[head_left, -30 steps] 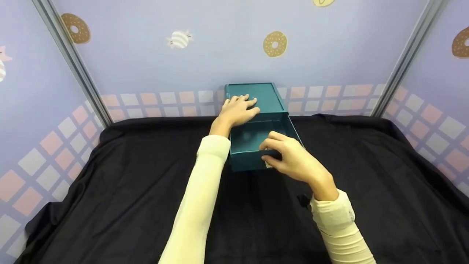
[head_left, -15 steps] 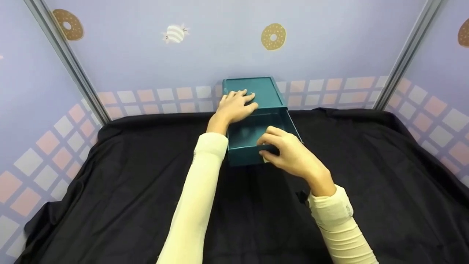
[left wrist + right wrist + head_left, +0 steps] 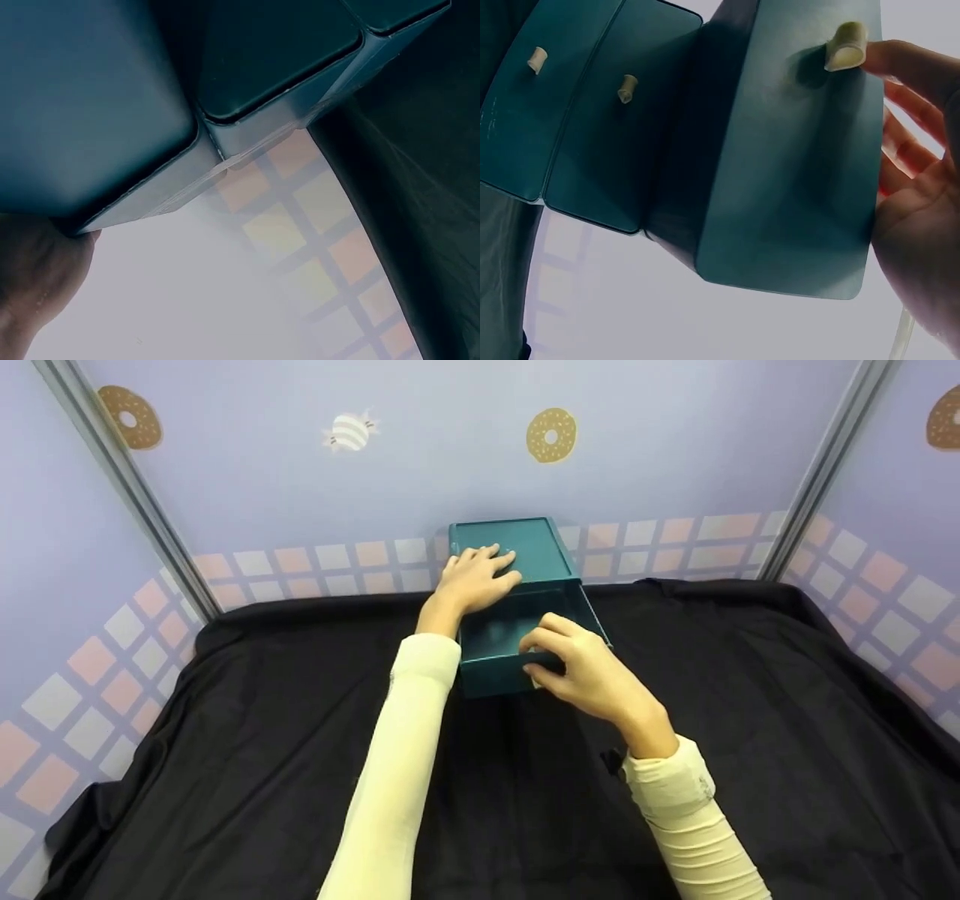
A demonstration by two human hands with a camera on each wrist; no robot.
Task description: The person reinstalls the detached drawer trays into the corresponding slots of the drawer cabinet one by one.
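Note:
A teal drawer cabinet (image 3: 536, 547) stands against the back wall, its top drawer (image 3: 491, 678) pulled well out. Inside that drawer, the visible part holds nothing. My left hand (image 3: 474, 583) rests on the cabinet's top near the front left edge, fingers spread. With my right hand (image 3: 589, 671) I pinch the drawer's front panel: the fingers reach over its rim and the thumb is on the outside. In the right wrist view the thumb touches a cream knob (image 3: 847, 46) on that panel. A part of my left hand (image 3: 41, 270) shows beside the cabinet in the left wrist view.
Below are two shut drawers, with small cream knobs (image 3: 628, 88) in the right wrist view. Black cloth (image 3: 285, 750) covers the table, bunched along its back edge. Patterned walls (image 3: 420, 450) with grey metal corner posts (image 3: 825, 472) enclose three sides.
The head view has shifted slightly. Both hands and the pulled-out drawer keep the same places relative to each other.

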